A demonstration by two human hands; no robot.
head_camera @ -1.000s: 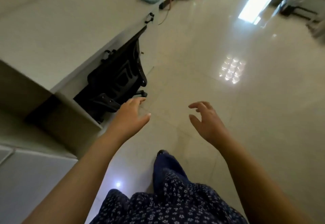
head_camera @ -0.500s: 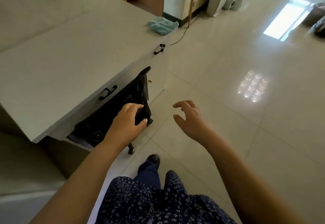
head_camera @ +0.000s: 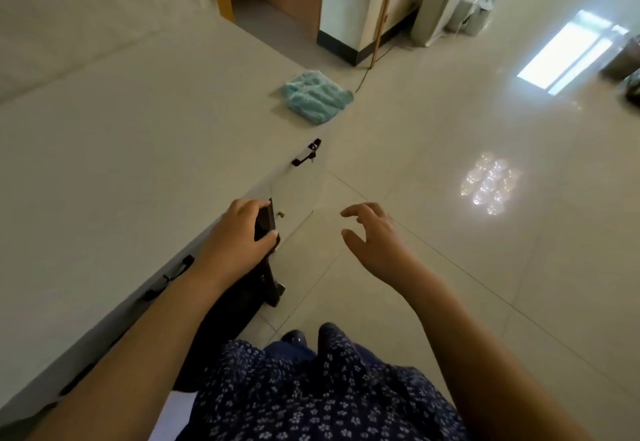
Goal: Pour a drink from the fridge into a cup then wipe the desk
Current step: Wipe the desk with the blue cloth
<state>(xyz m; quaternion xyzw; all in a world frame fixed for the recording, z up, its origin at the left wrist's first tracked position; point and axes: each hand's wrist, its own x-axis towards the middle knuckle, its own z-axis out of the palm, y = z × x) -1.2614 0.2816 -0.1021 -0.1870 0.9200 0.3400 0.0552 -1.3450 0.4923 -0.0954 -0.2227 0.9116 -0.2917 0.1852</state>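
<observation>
A long pale desk [head_camera: 114, 170] runs along the left. A light blue cloth [head_camera: 314, 97] lies crumpled at its far corner. My left hand [head_camera: 239, 239] grips the top of a black chair's backrest [head_camera: 266, 222], which is tucked under the desk edge. My right hand [head_camera: 374, 236] hovers over the floor to the right of the chair, fingers spread and curled, holding nothing. No fridge, drink or cup is in view.
Black drawer handles [head_camera: 306, 153] sit along the desk's front edge. Glossy tiled floor [head_camera: 485, 267] stretches to the right. A pillar [head_camera: 349, 4] and white bags [head_camera: 436, 0] stand at the back. My dark shoes [head_camera: 311, 336] and floral clothing show below.
The view moved forward along the desk, bringing the blue cloth closer. My left hand closed onto the chair backrest top. My right hand stayed open beside it.
</observation>
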